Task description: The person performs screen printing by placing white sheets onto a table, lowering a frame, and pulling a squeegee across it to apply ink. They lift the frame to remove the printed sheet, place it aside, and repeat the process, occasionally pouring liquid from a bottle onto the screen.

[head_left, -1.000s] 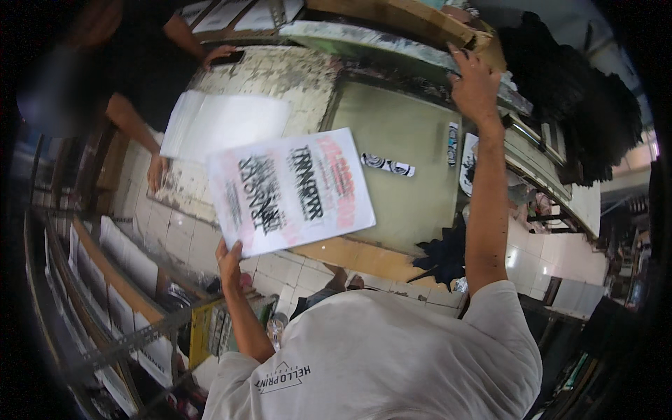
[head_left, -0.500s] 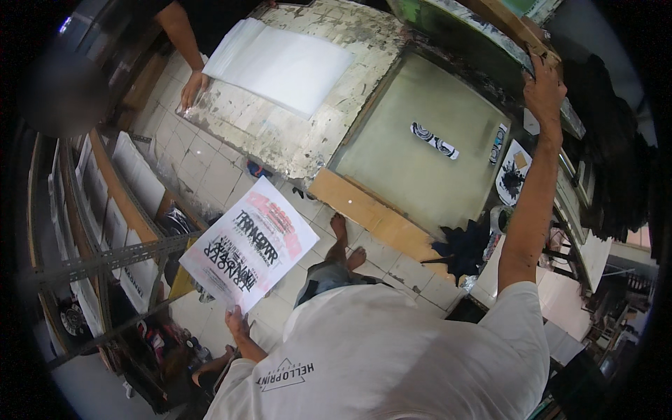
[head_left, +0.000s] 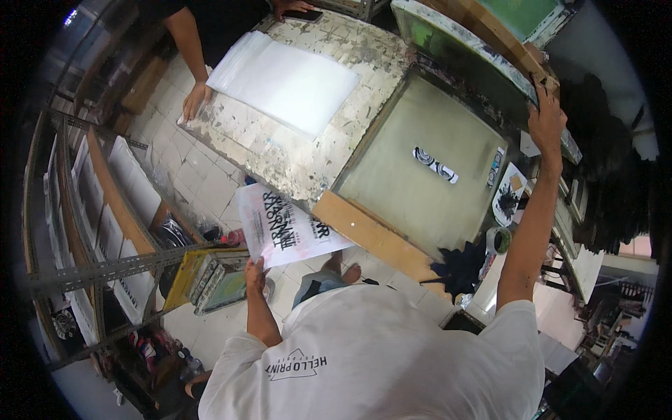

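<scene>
My left hand pinches the near edge of a white printed sheet with black lettering and faint pink print. The sheet hangs tilted beside the table's near corner, its right part passing under the wooden board's end. My right hand, raised at the far right, is closed around the end of a long wooden bar, alongside a raised screen-printing frame. Below that frame lies a flat greenish-grey panel. On it sits a strip with a black-and-white swirl pattern.
A stack of translucent white sheets lies on the paint-worn table. Across it, another person's hand rests at the edge. A wooden board borders the panel, near a dark cloth. Racks stand left, with small frames.
My left hand has moved up and right, bringing the printed sheet against the table's near corner, where it bends under the board. My right hand keeps hold of the wooden bar, slightly lower in view.
</scene>
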Demonstrator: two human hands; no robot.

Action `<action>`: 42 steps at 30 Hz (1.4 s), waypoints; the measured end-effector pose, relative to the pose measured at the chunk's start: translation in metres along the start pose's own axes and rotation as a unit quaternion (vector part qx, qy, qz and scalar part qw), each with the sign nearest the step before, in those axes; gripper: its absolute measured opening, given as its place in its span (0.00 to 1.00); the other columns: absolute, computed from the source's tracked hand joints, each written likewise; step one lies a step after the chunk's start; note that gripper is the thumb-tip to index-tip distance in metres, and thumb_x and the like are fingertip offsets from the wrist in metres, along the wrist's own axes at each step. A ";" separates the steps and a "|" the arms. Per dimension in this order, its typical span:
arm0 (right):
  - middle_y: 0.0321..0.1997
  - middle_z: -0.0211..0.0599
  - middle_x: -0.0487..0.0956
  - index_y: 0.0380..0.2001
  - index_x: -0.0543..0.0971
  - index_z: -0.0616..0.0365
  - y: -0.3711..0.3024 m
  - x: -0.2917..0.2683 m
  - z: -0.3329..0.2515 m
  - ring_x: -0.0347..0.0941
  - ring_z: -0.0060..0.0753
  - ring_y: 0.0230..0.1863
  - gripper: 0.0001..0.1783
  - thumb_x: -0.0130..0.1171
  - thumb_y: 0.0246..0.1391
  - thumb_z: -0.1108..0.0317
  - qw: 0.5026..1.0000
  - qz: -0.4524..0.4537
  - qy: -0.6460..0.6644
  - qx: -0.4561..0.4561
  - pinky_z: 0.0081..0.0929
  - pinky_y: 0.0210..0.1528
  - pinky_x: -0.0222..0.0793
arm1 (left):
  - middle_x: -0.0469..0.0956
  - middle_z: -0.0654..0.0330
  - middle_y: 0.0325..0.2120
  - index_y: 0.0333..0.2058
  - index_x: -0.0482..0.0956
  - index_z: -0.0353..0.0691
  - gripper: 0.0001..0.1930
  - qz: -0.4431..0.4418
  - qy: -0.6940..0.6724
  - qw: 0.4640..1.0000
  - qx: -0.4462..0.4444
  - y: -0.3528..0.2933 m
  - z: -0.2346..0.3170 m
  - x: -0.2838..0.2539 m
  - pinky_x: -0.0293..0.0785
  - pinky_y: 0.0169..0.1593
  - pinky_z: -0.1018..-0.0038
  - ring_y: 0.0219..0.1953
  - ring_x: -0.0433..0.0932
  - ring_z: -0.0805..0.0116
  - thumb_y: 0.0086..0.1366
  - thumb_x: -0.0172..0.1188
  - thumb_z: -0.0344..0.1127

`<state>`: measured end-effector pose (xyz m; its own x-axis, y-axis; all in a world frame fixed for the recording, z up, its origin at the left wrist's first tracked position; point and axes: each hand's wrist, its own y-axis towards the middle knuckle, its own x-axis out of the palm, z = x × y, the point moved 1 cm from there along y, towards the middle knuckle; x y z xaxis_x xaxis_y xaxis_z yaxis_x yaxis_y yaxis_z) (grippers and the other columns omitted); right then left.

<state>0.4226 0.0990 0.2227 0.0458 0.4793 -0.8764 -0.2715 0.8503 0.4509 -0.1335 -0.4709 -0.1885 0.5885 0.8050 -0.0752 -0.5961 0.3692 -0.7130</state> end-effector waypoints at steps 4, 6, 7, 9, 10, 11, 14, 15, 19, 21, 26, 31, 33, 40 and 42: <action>0.66 0.49 0.69 0.68 0.66 0.48 0.001 -0.010 -0.004 0.63 0.51 0.67 0.34 0.57 0.57 0.68 0.999 0.036 -0.011 -0.011 0.49 0.65 0.56 | 0.81 0.62 0.44 0.56 0.75 0.41 0.20 -0.073 0.070 0.995 0.027 0.044 0.049 0.049 0.80 0.38 0.68 0.43 0.80 0.67 0.65 0.63 0.34; 0.67 0.48 0.69 0.68 0.65 0.48 0.009 -0.016 -0.012 0.63 0.50 0.67 0.35 0.57 0.56 0.70 0.999 0.003 0.038 -0.003 0.48 0.66 0.55 | 0.80 0.59 0.46 0.57 0.74 0.38 0.23 0.057 0.116 0.976 0.175 0.081 0.059 0.046 0.79 0.41 0.68 0.44 0.79 0.65 0.64 0.65 0.34; 0.67 0.48 0.68 0.68 0.65 0.48 0.014 -0.013 -0.015 0.63 0.49 0.67 0.36 0.57 0.55 0.72 0.999 0.011 0.042 0.001 0.47 0.66 0.54 | 0.80 0.58 0.47 0.58 0.73 0.36 0.24 0.131 0.140 0.950 0.245 0.099 0.062 0.042 0.78 0.42 0.68 0.44 0.79 0.65 0.63 0.66 0.35; 0.66 0.48 0.68 0.68 0.65 0.48 -0.001 -0.015 -0.008 0.62 0.49 0.67 0.36 0.57 0.55 0.72 1.000 0.028 0.007 0.007 0.47 0.66 0.54 | 0.78 0.54 0.50 0.60 0.71 0.34 0.27 0.168 0.114 0.922 0.330 0.083 0.135 0.100 0.76 0.46 0.67 0.47 0.77 0.63 0.63 0.66 0.34; 0.66 0.47 0.69 0.68 0.65 0.47 -0.006 -0.016 -0.004 0.62 0.49 0.67 0.36 0.57 0.54 0.72 0.999 0.036 -0.005 0.009 0.46 0.66 0.53 | 0.77 0.52 0.52 0.61 0.70 0.33 0.29 0.191 0.106 0.902 0.372 0.059 0.184 0.129 0.75 0.48 0.66 0.49 0.76 0.62 0.63 0.66 0.34; 0.67 0.47 0.68 0.69 0.65 0.46 -0.004 -0.015 -0.005 0.61 0.49 0.68 0.36 0.57 0.55 0.71 0.999 0.030 0.004 0.013 0.48 0.67 0.52 | 0.74 0.51 0.55 0.63 0.66 0.34 0.31 0.172 0.133 0.879 0.425 0.057 0.214 0.144 0.75 0.48 0.67 0.49 0.75 0.61 0.64 0.66 0.34; 0.69 0.45 0.67 0.70 0.64 0.43 -0.003 -0.012 -0.004 0.59 0.48 0.70 0.35 0.55 0.58 0.68 0.999 0.010 0.020 0.028 0.52 0.70 0.47 | 0.64 0.48 0.65 0.70 0.54 0.36 0.41 0.053 0.076 0.878 0.470 0.061 0.295 0.206 0.72 0.56 0.64 0.58 0.70 0.57 0.64 0.67 0.36; 0.68 0.46 0.67 0.69 0.64 0.43 -0.002 -0.016 -0.005 0.58 0.50 0.71 0.35 0.55 0.57 0.70 0.999 0.003 0.040 0.024 0.52 0.71 0.47 | 0.60 0.44 0.66 0.71 0.48 0.36 0.46 0.071 0.085 0.898 0.426 0.068 0.318 0.229 0.67 0.61 0.61 0.61 0.67 0.53 0.62 0.69 0.37; 0.68 0.47 0.67 0.69 0.65 0.44 0.002 -0.012 -0.001 0.58 0.53 0.70 0.35 0.55 0.56 0.70 0.999 0.010 0.044 0.031 0.51 0.72 0.46 | 0.46 0.34 0.70 0.72 0.34 0.31 0.61 0.136 0.029 0.937 0.321 0.155 0.384 0.271 0.51 0.72 0.59 0.71 0.54 0.44 0.55 0.74 0.41; 0.68 0.49 0.67 0.68 0.66 0.44 0.002 -0.012 0.005 0.58 0.54 0.70 0.35 0.55 0.55 0.71 0.998 0.012 0.046 0.036 0.51 0.72 0.46 | 0.45 0.34 0.71 0.71 0.32 0.28 0.64 0.126 0.046 0.939 0.316 0.174 0.409 0.290 0.47 0.73 0.61 0.72 0.50 0.44 0.53 0.76 0.40; 0.68 0.53 0.67 0.67 0.67 0.57 0.008 -0.027 -0.010 0.59 0.54 0.70 0.37 0.49 0.49 0.75 0.999 0.005 0.024 0.036 0.47 0.71 0.48 | 0.57 0.36 0.67 0.71 0.42 0.31 0.63 0.123 0.111 0.912 0.375 0.182 0.436 0.314 0.54 0.71 0.65 0.69 0.59 0.46 0.44 0.80 0.34; 0.70 0.50 0.66 0.67 0.66 0.56 0.008 -0.022 -0.005 0.58 0.53 0.71 0.36 0.48 0.50 0.75 0.999 0.034 0.004 0.009 0.47 0.72 0.47 | 0.60 0.35 0.66 0.71 0.45 0.31 0.65 0.147 0.148 0.902 0.377 0.197 0.424 0.315 0.57 0.71 0.64 0.68 0.61 0.45 0.39 0.81 0.34; 0.70 0.49 0.66 0.67 0.66 0.56 0.007 -0.020 0.003 0.57 0.53 0.71 0.36 0.47 0.51 0.74 0.999 0.037 -0.016 0.007 0.47 0.72 0.46 | 0.59 0.34 0.66 0.71 0.45 0.31 0.66 0.146 0.161 0.899 0.379 0.203 0.423 0.326 0.56 0.71 0.64 0.68 0.61 0.44 0.38 0.81 0.35; 0.70 0.48 0.66 0.68 0.66 0.51 0.019 -0.019 0.004 0.56 0.52 0.72 0.33 0.44 0.58 0.65 0.999 0.038 -0.017 0.006 0.48 0.73 0.45 | 0.58 0.34 0.66 0.71 0.42 0.29 0.67 0.126 0.188 0.897 0.379 0.196 0.423 0.369 0.55 0.72 0.65 0.68 0.60 0.41 0.39 0.81 0.35; 0.70 0.47 0.67 0.68 0.65 0.52 0.018 -0.021 0.005 0.56 0.51 0.73 0.35 0.46 0.54 0.73 0.999 0.038 -0.022 0.010 0.47 0.74 0.44 | 0.58 0.34 0.66 0.71 0.41 0.27 0.67 0.113 0.219 0.893 0.376 0.169 0.424 0.392 0.55 0.72 0.66 0.68 0.61 0.41 0.39 0.81 0.35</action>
<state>0.4215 0.1052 0.2496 0.0688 0.5510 -0.8316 -0.2571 0.8152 0.5189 -0.2353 0.1044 -0.0432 0.4651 0.7008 -0.5410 -0.8286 0.5597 0.0127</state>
